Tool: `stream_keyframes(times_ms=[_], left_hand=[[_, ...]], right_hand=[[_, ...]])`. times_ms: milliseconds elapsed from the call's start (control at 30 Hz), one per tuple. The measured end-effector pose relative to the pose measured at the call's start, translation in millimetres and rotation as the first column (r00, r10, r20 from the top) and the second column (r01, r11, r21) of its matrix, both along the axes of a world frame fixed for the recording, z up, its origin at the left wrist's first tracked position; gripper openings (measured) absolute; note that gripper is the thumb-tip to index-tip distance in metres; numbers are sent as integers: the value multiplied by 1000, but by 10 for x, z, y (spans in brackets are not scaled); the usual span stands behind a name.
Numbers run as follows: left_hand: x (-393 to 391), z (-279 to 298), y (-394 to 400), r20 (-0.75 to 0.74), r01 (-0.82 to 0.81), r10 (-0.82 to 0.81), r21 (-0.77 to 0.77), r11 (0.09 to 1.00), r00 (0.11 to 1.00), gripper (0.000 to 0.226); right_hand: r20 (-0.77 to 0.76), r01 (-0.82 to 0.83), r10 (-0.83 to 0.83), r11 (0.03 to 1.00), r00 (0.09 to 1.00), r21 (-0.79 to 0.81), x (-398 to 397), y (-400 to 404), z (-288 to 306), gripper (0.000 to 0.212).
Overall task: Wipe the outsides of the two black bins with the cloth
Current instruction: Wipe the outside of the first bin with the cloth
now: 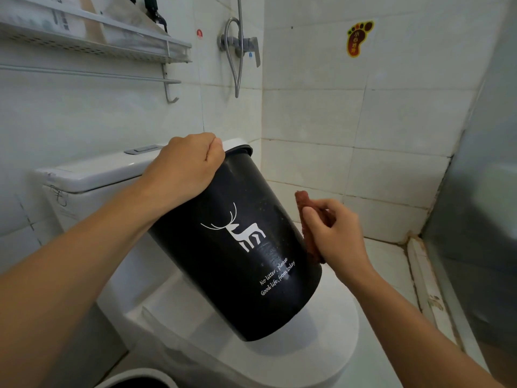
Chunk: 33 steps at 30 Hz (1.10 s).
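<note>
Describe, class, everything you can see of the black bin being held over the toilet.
The black bin is a smooth, plastic-looking round tub, tapering toward its base, with a white rim. Its side carries a white deer and the words "No litter, please. Good life, from today". It is tilted, base edge resting on the closed toilet lid. The left hand grips its rim; the right hand presses a reddish-brown cloth against its right side.
</note>
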<state>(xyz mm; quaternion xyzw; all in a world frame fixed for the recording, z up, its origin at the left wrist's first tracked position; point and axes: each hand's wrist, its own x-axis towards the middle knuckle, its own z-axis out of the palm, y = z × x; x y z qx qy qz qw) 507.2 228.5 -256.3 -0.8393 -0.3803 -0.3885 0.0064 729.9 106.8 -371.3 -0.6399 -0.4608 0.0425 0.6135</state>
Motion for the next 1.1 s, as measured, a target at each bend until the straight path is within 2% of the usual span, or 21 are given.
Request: stream_keyframes(times_ms=[67, 133, 233, 300, 433, 500, 667, 767, 833, 900, 967, 1033, 1100], left_hand=[[15, 5, -3, 0, -4, 4, 5, 1000, 1000, 43], [13, 7, 3, 1, -7, 7, 3, 1000, 1000, 43], [-15, 1, 26, 8, 8, -8, -7, 1000, 1000, 43], [-28, -5, 40, 13, 9, -9, -14, 1000, 1000, 42], [-23, -7, 53, 15, -3, 3, -7, 1000, 1000, 41], [-23, -8, 56, 18, -4, 4, -3, 1000, 1000, 41], [-22, -14, 52, 18, 2, -2, -5, 1000, 1000, 42], [0, -7, 44, 18, -1, 1, -5, 1000, 1000, 42], [7, -5, 46, 20, -2, 2, -7, 1000, 1000, 42], [2, -7, 58, 19, -5, 5, -7, 1000, 1000, 42], [-3, -12, 71, 22, -11, 11, -9, 1000, 1000, 41], [0, -16, 75, 29, -17, 17, -11, 1000, 999, 40], [3, -17, 78, 36, -21, 21, -14, 1000, 999, 40]], right_hand=[[71, -48, 45, 998, 996, 47, -29, -31, 33, 13], [120, -130, 130, 991, 984, -8, -53, -55, 54, 25], [14, -316, 320, 940, 947, -127, -21, -120, 90, 48], [-29, -371, 372, 914, 928, -162, 26, -173, 120, 48], [16, -295, 300, 945, 954, -140, 0, -217, 128, 47], [-9, -259, 260, 959, 966, -118, -29, -216, 118, 52], [-300, -264, 199, 945, 933, -195, 11, -208, 170, 67], [-355, -338, 264, 927, 897, -162, -18, -210, 205, 49], [-349, -320, 272, 944, 897, -86, -53, -211, 208, 41], [-235, -188, 185, 982, 954, 11, -90, -189, 214, 39], [24, -28, 25, 995, 999, 101, -147, -151, 205, 39], [270, 39, -78, 988, 960, 148, -266, -126, 154, 38], [364, 26, -73, 991, 928, 132, -383, -108, 78, 33]])
